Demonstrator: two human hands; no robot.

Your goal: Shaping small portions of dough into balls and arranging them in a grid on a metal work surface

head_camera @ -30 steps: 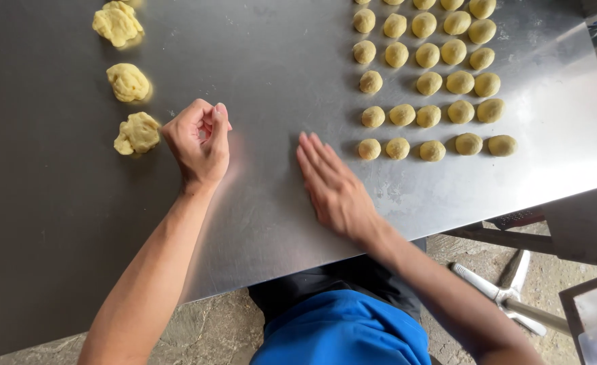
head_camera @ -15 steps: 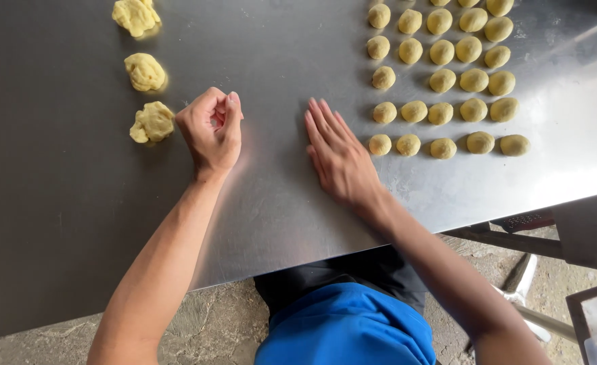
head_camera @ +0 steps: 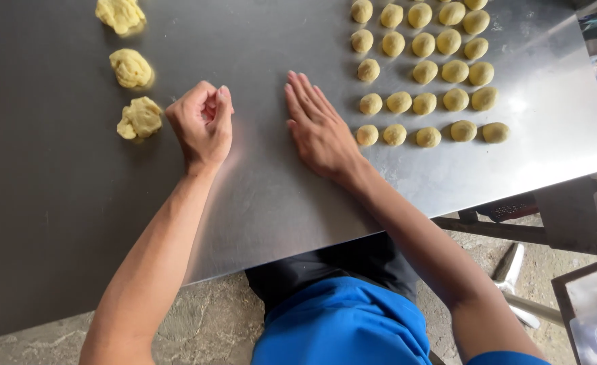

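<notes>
Steel table: dough lumps left, rolled dough balls in rows right.

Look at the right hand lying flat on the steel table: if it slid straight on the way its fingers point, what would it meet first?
The right hand points up and slightly left across the bare steel table. That way looks free to the picture's edge; the rolled dough balls lie off to its right.
</notes>
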